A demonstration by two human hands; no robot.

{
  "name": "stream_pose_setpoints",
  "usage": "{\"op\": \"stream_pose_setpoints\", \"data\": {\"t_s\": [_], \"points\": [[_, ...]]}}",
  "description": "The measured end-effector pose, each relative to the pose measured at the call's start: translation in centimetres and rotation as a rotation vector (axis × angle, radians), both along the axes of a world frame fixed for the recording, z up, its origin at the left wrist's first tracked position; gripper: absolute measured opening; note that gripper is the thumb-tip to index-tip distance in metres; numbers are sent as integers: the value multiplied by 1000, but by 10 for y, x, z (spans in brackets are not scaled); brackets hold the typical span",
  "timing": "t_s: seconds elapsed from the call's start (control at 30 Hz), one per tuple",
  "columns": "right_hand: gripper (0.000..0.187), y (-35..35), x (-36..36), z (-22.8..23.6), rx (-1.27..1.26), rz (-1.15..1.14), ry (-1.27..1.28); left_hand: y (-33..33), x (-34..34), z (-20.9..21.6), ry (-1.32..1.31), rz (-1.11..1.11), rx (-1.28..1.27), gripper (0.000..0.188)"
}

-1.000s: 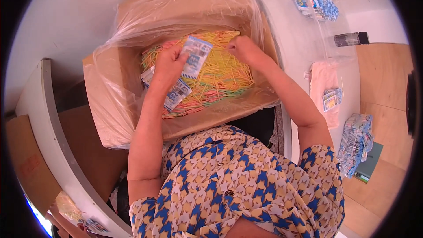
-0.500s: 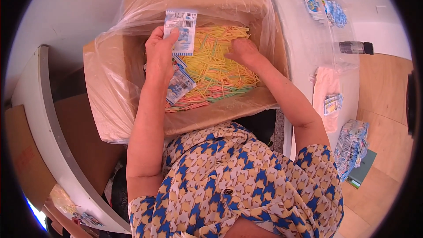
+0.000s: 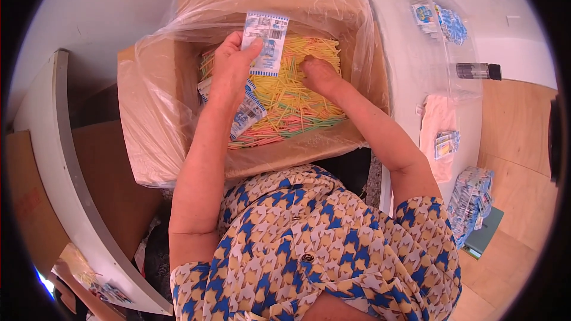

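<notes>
My left hand (image 3: 229, 71) is closed on a small white-and-blue printed packet (image 3: 266, 53), thumb across its front, held upright over an open cardboard box. Below lie many thin sticks (image 3: 291, 92), mostly yellow with some pink and green. My right hand (image 3: 321, 76) reaches down among them from the right, its fingers curled together at the yellow ones; what they grip is hidden. More packets (image 3: 248, 116) rest on the sticks beside my left wrist, partly covered by it.
Clear plastic lines the cardboard box (image 3: 148, 137). On the white table at right are a clear bin (image 3: 440, 53) with packets, a dark-capped bottle (image 3: 479, 71) and a pink cloth (image 3: 437, 125). A bag of packets (image 3: 470, 202) stands lower right. Another person's arm (image 3: 83, 291) shows lower left.
My left hand has moved right with the packet. My right hand has shifted slightly left and down over the sticks, its fingers curled in.
</notes>
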State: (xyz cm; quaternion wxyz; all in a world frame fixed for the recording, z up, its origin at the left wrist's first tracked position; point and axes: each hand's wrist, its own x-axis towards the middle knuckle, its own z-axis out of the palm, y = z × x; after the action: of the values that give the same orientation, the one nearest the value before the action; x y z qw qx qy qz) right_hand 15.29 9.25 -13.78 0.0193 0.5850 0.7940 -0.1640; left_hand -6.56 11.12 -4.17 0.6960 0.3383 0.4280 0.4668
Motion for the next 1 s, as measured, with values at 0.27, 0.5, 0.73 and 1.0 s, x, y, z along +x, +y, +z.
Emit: {"op": "stream_pose_setpoints", "data": {"t_s": [0.27,0.5,0.73,1.0], "points": [[11,14,0,18,-56,-52,69,-9,-16,-5,127,-158,66,11],[9,12,-18,84,-337,-355,800,-41,-31,-31,455,-453,461,12],[10,-22,-52,108,-475,-326,1173,-54,-22,-18,86,-629,162,14],[18,-20,-69,115,-48,41,966,-57,-36,-19,424,-589,594,8]]}}
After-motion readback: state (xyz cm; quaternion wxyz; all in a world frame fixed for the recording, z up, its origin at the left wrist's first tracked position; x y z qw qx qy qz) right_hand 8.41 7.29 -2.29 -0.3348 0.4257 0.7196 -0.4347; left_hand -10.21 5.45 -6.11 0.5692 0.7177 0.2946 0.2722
